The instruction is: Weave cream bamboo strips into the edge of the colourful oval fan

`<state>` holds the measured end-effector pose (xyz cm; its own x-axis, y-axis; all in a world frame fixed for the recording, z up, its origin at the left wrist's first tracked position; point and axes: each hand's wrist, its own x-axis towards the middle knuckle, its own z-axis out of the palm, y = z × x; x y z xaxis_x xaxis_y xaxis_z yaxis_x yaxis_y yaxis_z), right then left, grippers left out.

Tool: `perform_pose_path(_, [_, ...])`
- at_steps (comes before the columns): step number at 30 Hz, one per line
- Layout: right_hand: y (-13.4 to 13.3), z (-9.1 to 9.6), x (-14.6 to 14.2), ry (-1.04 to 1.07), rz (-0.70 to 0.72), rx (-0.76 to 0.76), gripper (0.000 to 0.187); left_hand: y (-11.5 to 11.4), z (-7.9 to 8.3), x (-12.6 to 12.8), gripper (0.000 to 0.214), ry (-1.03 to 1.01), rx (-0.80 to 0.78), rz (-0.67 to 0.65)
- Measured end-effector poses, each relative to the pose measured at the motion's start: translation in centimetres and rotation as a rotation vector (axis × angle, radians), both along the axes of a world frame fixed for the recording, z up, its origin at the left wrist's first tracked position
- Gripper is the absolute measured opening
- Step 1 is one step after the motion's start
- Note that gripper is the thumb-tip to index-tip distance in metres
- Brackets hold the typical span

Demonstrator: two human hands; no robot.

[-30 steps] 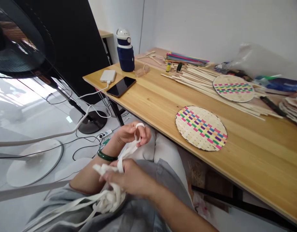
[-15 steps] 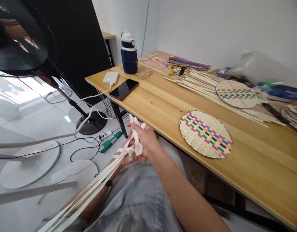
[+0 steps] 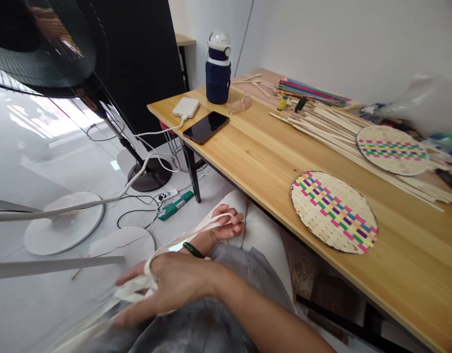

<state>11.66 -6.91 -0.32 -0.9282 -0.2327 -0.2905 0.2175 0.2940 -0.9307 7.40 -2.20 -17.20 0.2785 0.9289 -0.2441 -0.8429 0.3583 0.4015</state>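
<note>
Cream strips, light and limp, are hooked by the curled left hand and draped through the half-open right hand; best taken at the bunch.

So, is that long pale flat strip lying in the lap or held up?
Held up: the pale strip runs from the left hand across to the right hand, clear of the grey cloth below.

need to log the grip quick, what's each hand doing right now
Left hand: curled, holding a white strip.
Right hand: fingers spread over a bunch of white strips; cannot tell if it is gripping them.
</note>
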Motion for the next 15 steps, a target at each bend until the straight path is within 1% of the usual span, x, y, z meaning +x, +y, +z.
perform_pose_path(1, [-0.4,-0.1,-0.3,0.035,0.084,0.051,0.074,0.0,-0.4,-0.1,0.027,-0.026,0.020,0.008])
perform_pose_path(2, [-0.8,-0.1,-0.5,0.068,0.144,0.103,0.078,0.1,-0.6,0.0,0.027,-0.050,0.038,0.004])
perform_pose_path(3, [-1.1,-0.1,-0.6,0.091,0.170,0.143,0.074,0.2,-0.8,0.1,0.028,-0.070,0.053,-0.007])
perform_pose_path(4, [-1.4,-0.1,-0.7,0.098,0.152,0.176,0.066,0.3,-0.9,0.2,0.028,-0.087,0.066,-0.023])
perform_pose_path(5, [-1.6,-0.1,-0.8,0.092,0.089,0.204,0.055,0.3,-0.8,0.5,0.029,-0.100,0.078,-0.047])
perform_pose_path(7, [-1.9,-0.1,-0.7,0.077,-0.123,0.228,0.038,0.5,-0.5,1.3,0.029,-0.113,0.096,-0.115])
perform_pose_path(8, [-2.0,-0.2,-0.8,0.075,-0.239,0.207,0.033,0.7,-0.2,1.8,0.030,-0.112,0.104,-0.157])
perform_pose_path(9, [-2.0,-0.3,-0.9,0.070,-0.347,0.157,0.029,0.8,0.1,2.3,0.029,-0.106,0.111,-0.202])
perform_pose_path(11, [-1.7,-0.4,-1.3,0.063,-0.534,-0.013,0.019,1.1,1.0,3.5,0.030,-0.080,0.122,-0.296])
perform_pose_path(13, [-0.9,-0.5,-1.9,0.047,-0.698,-0.254,0.013,1.4,2.0,4.7,0.031,-0.036,0.122,-0.386])
perform_pose_path(15, [0.4,-0.6,-2.4,0.038,-0.840,-0.487,0.014,1.4,3.0,5.5,0.026,0.018,0.105,-0.446])
